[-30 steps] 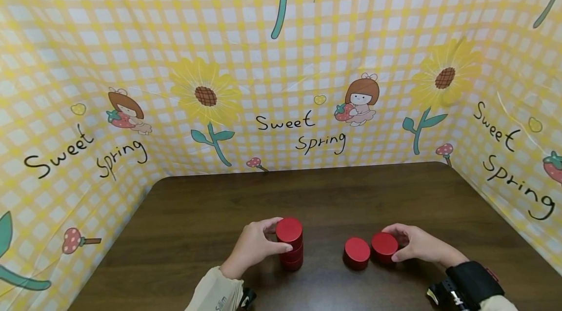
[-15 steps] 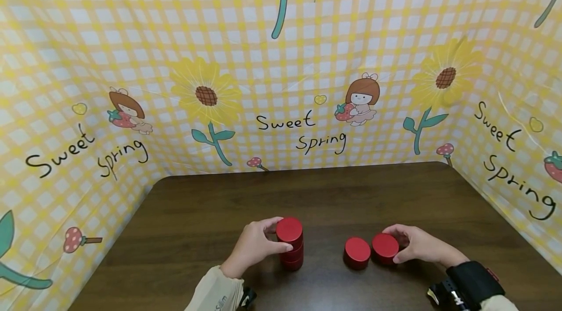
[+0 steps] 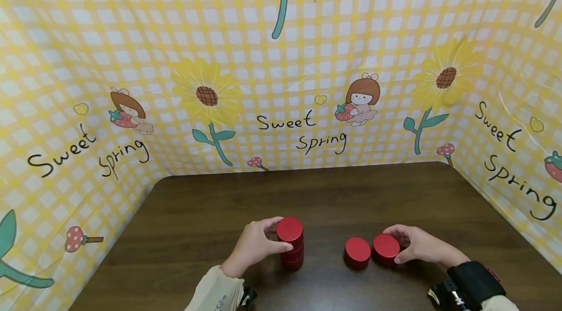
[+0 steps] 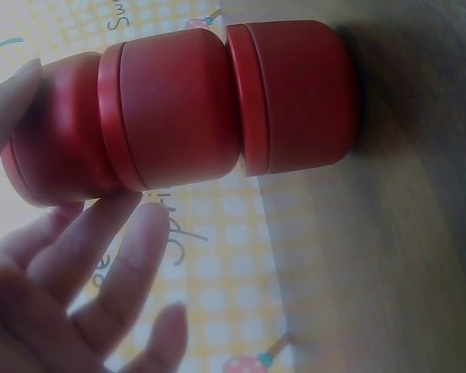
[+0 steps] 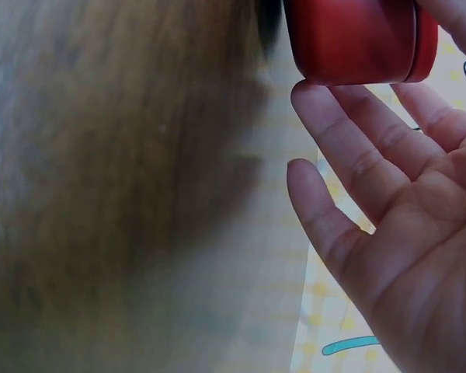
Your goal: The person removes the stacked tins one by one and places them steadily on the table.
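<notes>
Three round red tins with lids stand stacked left of the middle of the table. My left hand (image 3: 256, 246) holds the top tin (image 3: 290, 229) between thumb and fingers. In the left wrist view the middle tin (image 4: 179, 109) sits slightly askew on the bottom tin (image 4: 299, 97). To the right, my right hand (image 3: 423, 245) grips another red tin (image 3: 386, 248) by its sides. Left of it, close by, is a further red tin (image 3: 357, 252) that no hand touches. From the right wrist, the gripped tin (image 5: 353, 39) shows with fingertips along its side.
The dark brown wooden table (image 3: 210, 199) has rounded far corners. A yellow checked cloth (image 3: 281, 67) with printed flowers and lettering hangs behind it and along both sides. A black strap (image 3: 473, 281) with a camera sits on the right wrist.
</notes>
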### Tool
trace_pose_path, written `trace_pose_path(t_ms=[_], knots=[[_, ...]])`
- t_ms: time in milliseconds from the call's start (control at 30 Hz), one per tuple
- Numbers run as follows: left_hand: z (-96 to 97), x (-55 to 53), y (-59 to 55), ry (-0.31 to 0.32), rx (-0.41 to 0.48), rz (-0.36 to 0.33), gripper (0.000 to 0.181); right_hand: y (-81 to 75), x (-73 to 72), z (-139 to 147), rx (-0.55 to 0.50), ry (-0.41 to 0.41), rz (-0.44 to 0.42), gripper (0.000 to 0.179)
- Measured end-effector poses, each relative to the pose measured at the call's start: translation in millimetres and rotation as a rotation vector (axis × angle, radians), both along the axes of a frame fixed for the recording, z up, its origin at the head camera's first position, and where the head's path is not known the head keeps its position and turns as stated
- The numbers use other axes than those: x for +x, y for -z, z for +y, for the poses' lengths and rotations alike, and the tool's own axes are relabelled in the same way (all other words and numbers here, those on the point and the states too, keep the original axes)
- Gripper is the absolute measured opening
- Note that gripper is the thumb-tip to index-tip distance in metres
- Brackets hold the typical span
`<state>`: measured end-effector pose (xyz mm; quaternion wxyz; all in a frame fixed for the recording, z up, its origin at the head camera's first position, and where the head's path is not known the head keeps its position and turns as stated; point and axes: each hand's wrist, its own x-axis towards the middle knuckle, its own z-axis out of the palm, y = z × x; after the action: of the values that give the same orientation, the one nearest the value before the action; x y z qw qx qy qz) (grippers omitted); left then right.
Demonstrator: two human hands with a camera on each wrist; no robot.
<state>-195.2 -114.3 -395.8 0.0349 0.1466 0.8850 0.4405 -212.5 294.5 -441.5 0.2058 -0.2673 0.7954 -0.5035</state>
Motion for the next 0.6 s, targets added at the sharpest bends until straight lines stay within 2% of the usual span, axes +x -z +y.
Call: trace_pose_path(t_ms=[600], knots=[[0.1,-0.2,-0.5,-0.001,0.003,0.005,0.065,-0.5,1.3,-0.5,-0.01,0.006,-0.04,0.058]])
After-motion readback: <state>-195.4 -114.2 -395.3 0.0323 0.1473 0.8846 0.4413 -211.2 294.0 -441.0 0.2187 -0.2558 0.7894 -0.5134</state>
